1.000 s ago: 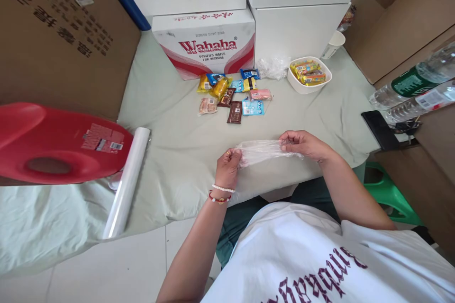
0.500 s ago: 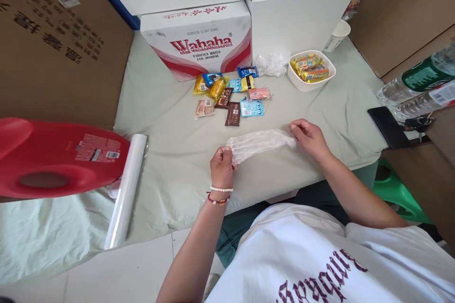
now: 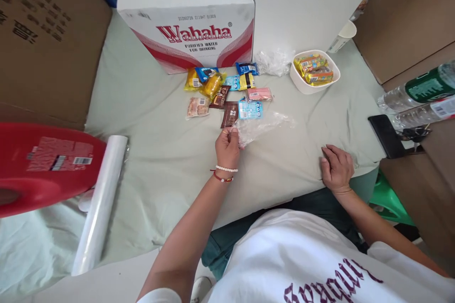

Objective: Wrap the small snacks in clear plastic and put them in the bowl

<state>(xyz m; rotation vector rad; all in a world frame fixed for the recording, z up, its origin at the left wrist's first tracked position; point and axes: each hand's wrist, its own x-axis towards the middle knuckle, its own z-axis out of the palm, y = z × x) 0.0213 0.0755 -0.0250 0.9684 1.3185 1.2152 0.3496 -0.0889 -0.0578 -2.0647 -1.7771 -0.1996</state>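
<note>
My left hand [image 3: 227, 147] pinches one end of a thin, crinkled piece of clear plastic film [image 3: 261, 128] between thumb and fingers. The film trails to the right over the cloth, just in front of the snacks. Right behind my left hand lie a dark brown snack packet [image 3: 230, 114] and a light-blue packet [image 3: 250, 110]. On the cloth near the front edge rests my right hand [image 3: 337, 166], palm down, fingers loosely apart and nothing in them. A white bowl [image 3: 308, 86] of yellow-wrapped snacks [image 3: 314, 70] stands beyond it.
A Wahaha carton [image 3: 192, 33] stands behind several wrapped snacks, beside crumpled clear plastic [image 3: 273, 61]. At left are a red container [image 3: 53, 165] and a plastic film roll [image 3: 101, 203]. A black phone [image 3: 386, 136] and plastic bottles [image 3: 423, 87] lie at right.
My right hand has let go of the film and come down to the cloth further right. My left hand has moved forward with the film, now spread looser. The view has shifted.
</note>
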